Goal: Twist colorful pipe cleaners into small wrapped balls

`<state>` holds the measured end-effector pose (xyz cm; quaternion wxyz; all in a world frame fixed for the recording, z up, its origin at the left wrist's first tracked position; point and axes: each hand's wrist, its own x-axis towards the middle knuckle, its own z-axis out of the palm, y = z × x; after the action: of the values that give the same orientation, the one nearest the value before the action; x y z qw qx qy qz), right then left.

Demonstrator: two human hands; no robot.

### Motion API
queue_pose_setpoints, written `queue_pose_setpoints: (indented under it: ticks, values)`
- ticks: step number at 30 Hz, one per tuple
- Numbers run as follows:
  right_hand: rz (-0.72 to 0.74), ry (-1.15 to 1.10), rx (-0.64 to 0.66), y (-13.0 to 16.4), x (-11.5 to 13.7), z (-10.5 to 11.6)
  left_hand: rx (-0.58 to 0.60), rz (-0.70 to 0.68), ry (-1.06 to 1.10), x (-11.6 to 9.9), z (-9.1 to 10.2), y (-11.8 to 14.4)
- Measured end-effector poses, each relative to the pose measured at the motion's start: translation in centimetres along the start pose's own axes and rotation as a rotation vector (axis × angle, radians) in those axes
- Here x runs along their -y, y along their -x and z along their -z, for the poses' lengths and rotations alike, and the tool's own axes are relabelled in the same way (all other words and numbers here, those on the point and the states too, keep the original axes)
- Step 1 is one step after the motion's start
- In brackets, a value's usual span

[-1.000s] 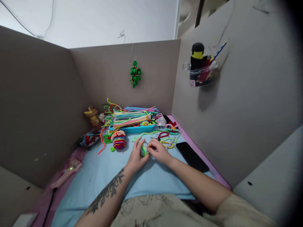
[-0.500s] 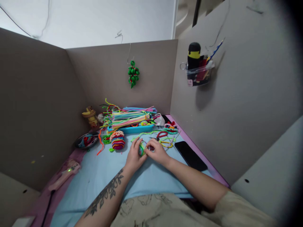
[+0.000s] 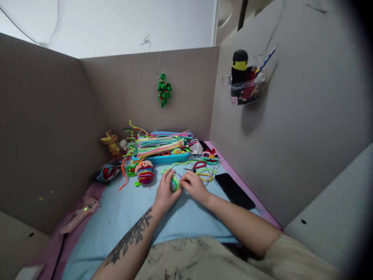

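Observation:
My left hand (image 3: 165, 192) and my right hand (image 3: 196, 187) meet over the light blue mat (image 3: 131, 217). Between them they hold a small green and yellow coil of pipe cleaner (image 3: 175, 182). The left fingers cup it from the left, and the right fingertips pinch it from the right. A striped, many-coloured pipe cleaner figure (image 3: 145, 172) stands just to the left of my left hand. Loose green, yellow and red pipe cleaners (image 3: 201, 170) lie just beyond my right hand.
A blue tray (image 3: 163, 158) heaped with pipe cleaners sits at the back. A black phone (image 3: 234, 185) lies right of my hands. A dark bowl (image 3: 106, 172), a yellow figure (image 3: 111, 142) and a pink glue gun (image 3: 78, 216) stand left. Grey partition walls enclose the desk.
My hands have stayed together on the coil, and the fingers have shifted slightly around it. The camera has moved a little.

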<state>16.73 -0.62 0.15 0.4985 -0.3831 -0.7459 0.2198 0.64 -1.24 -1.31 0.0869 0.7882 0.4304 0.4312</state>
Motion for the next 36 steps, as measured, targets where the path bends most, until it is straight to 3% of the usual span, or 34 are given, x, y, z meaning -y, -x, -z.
queue_pose_setpoints:
  ticks: [13, 36]
  values:
    - [-0.013, -0.023, -0.001, -0.01, 0.2, -0.12, -0.097, 0.0, -0.019, 0.91, -0.01, -0.22]
    - [0.059, 0.054, -0.051, 0.28, 0.22, -0.09, -0.063, -0.009, -0.037, 0.3, 0.15, -0.1]
